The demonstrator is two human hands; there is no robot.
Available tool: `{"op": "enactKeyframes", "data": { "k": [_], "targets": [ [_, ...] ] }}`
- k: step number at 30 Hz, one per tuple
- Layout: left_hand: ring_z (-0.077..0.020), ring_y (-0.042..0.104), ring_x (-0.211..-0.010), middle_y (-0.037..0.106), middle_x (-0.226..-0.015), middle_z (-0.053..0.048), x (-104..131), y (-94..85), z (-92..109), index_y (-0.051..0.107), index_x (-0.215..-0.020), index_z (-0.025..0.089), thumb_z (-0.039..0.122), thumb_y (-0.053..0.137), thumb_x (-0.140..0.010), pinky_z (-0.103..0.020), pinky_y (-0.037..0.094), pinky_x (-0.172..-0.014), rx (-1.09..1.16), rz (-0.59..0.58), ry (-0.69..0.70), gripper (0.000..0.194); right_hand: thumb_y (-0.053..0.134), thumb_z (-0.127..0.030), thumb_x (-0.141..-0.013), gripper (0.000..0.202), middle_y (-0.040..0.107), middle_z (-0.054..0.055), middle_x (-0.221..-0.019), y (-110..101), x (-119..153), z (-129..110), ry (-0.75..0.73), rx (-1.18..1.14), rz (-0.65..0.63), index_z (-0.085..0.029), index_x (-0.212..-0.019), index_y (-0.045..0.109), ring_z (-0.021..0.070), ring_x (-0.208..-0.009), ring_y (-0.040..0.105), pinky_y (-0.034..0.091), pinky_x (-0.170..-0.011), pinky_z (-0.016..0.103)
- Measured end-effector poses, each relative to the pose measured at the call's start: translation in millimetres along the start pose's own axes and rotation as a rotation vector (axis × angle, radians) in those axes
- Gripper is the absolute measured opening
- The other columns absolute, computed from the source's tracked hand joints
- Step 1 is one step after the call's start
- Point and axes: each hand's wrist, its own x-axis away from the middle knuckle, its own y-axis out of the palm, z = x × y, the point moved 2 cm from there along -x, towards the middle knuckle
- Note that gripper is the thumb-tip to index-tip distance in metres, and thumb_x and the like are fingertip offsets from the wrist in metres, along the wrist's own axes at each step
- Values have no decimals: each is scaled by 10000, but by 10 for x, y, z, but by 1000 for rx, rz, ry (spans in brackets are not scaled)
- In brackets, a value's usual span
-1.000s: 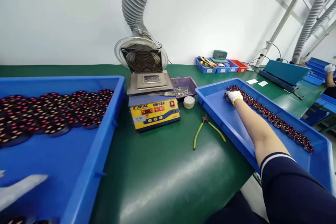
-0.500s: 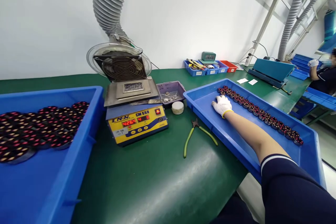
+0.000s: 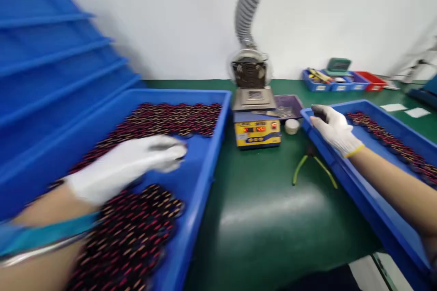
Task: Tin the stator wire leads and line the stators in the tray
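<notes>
In the head view, the blurred left hand (image 3: 146, 157), gloved in white, reaches from 8 o'clock over the left blue tray (image 3: 200, 150), fingers bunched toward 3, their grip impossible to tell, with black-and-red discs (image 3: 133, 236) below at 7. The right hand (image 3: 336, 132), at 3 o'clock with its forearm from 4, spreads thumb from fingers, gripping nothing, over the right blue tray (image 3: 370, 142), whose disc row (image 3: 399, 145) slants toward 4.
</notes>
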Motion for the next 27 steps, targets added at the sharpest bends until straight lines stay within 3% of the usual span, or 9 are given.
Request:
{"op": "enactKeyframes", "data": {
  "k": [2,4,7,10,13,17,22,25,27],
  "targets": [
    [-135,605,-658,640,-741,5,74,109,-70,657,-912,153,345,790,-680,-235,487,-633,208,-113,66,329,615,-415,-838,459,637,50,-1227,151,224,-571,-285,-165,-208,-276,-1274,575,260,-1127,606,504,-975,418],
    [-146,590,-594,631,-738,-18,118,298,-105,649,-900,152,377,812,-605,-266,482,-587,430,-166,102,405,669,-374,-789,515,595,58,-1299,297,502,-1043,-524,-233,-258,-289,-1287,567,264,-1195,568,486,-1014,417],
    [-157,595,-653,617,-784,-38,184,607,-119,657,-913,156,373,783,-643,-269,476,-602,523,-258,100,369,714,-392,-741,645,563,82,-1329,562,777,-1411,-613,-329,-257,-268,-1341,513,264,-1222,548,481,-1033,419],
    [-164,583,-740,598,-800,-40,243,775,-137,656,-846,162,327,767,-676,-269,490,-662,516,-326,61,262,727,-406,-721,706,554,93,-1324,731,813,-1427,-603,-361,-258,-266,-1367,476,262,-1230,540,479,-1034,419],
    [-133,542,-654,543,-700,-12,244,829,-172,629,-716,160,303,770,-679,-251,481,-610,520,-412,-2,204,739,-360,-703,725,557,82,-1320,699,766,-1341,-622,-362,-357,-268,-1369,468,250,-1212,554,494,-1011,393],
    [-123,535,-554,545,-647,-8,211,860,-195,637,-680,154,329,768,-680,-248,470,-512,512,-463,-30,219,667,-295,-808,443,624,78,-1230,510,692,-1318,-815,-358,-477,-199,-1231,576,204,-1120,606,504,-975,321],
    [-104,522,-464,562,-608,0,212,911,-163,616,-681,138,356,756,-686,-229,453,-433,470,-500,-67,259,527,-294,-930,221,692,91,-1071,337,586,-1271,-985,-52,-463,-166,-1033,674,254,-968,654,516,-852,398],
    [-102,513,-432,558,-567,8,208,937,-134,599,-657,139,401,775,-645,-219,436,-399,492,-490,-89,317,532,-261,-921,202,705,74,-937,262,544,-1242,-898,-85,-478,-142,-918,696,227,-864,670,524,-778,360],
    [-105,511,-419,551,-538,12,196,950,-128,593,-655,144,421,778,-637,-214,422,-389,489,-477,-110,334,641,-270,-848,207,704,57,-978,235,532,-1234,-722,-181,-462,-150,-1009,691,198,-851,674,533,-746,310]
  ]
}}
